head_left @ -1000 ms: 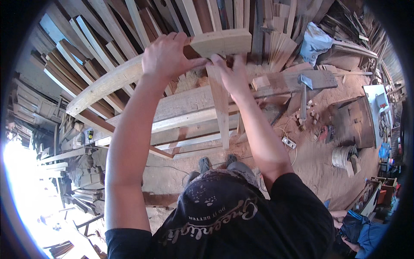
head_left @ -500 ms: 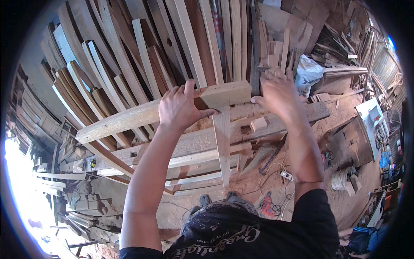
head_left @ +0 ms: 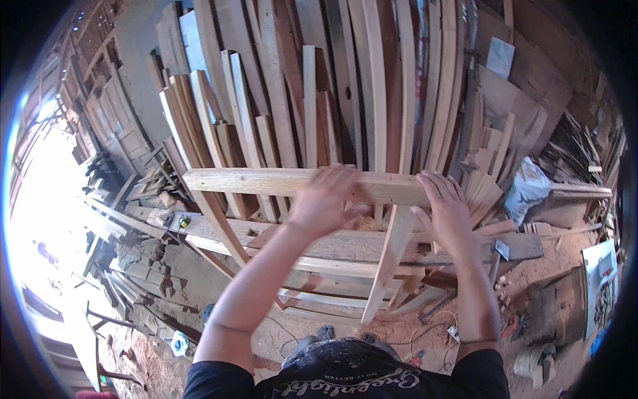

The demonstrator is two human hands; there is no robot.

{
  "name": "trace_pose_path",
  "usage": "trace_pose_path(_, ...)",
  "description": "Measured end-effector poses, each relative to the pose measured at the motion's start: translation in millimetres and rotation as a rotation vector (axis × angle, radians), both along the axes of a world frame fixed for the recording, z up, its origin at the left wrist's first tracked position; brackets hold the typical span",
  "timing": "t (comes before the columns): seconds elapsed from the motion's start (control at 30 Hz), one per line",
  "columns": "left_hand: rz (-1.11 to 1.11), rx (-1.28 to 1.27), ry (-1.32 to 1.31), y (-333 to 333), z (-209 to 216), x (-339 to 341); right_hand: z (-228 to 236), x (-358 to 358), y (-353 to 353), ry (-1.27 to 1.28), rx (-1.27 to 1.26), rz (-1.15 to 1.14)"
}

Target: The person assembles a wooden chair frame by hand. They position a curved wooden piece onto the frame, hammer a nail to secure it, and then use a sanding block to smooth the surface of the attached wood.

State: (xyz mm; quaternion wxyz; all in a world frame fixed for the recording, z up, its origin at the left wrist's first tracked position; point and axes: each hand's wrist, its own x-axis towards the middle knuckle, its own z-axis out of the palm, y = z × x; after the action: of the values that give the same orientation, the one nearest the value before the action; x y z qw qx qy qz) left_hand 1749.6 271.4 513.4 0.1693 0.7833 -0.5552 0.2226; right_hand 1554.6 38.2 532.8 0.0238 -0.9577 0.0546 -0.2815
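A pale wooden beam (head_left: pixel 252 181) lies across in front of me, nearly level, atop a wooden frame with a left leg (head_left: pixel 219 226) and a right leg (head_left: pixel 391 263). My left hand (head_left: pixel 325 203) lies over the beam right of its middle, its fingers smeared by motion. At the beam's right end, my right hand (head_left: pixel 446 206) has its fingers over the top edge and its thumb on the near side, closed on the wood. Lower rails of the frame (head_left: pixel 332 299) show beneath. Below the beam stretches a long, thick plank (head_left: pixel 319 245).
Many upright boards (head_left: pixel 272 86) lean against the wall beyond the beam. A white sack (head_left: pixel 528 189) sits among wood scraps at the right, with a bucket (head_left: pixel 531 362) nearer me. Cables (head_left: pixel 415 332) cross the dusty floor by my feet. Bright light floods the left side.
The whole view has shifted, and the beam now appears more level. My right hand has come from just past the beam's right end onto it. My left hand has become blurred.
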Motion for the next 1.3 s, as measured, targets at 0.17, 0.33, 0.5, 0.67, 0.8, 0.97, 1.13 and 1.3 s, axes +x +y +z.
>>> trace_pose_path(0.17, 0.878, -0.072, 0.38, 182, 27, 89, 1, 2, 6, 0.007, 0.023, -0.023)
trace_pose_path(0.33, 0.804, 0.03, -0.064, 124, 12, 60, -2, 3, 3, -0.007, -0.018, 0.018)
trace_pose_path(0.5, 0.17, 0.045, 0.051, -43, 7, -55, -1, 0, 1, 0.013, 0.121, 0.022)
trace_pose_path(0.67, -0.111, 0.066, 0.085, -107, 18, -126, 17, -15, -28, 0.165, 0.377, 0.126)
trace_pose_path(0.8, -0.543, -0.194, 0.059, -90, 13, -106, 19, -21, -47, 0.285, 0.43, 0.193)
trace_pose_path(0.97, -0.09, 0.239, 0.167, -113, 52, -28, -13, -17, -45, 0.054, 0.326, 0.228)
trace_pose_path(1.13, -0.101, 0.587, 0.326, -133, 56, -12, -80, -5, -20, -0.774, 0.697, 0.233)
trace_pose_path(1.3, -0.137, 0.523, 0.171, -137, 41, -2, -157, 22, 17, -0.532, 1.27, 0.204)
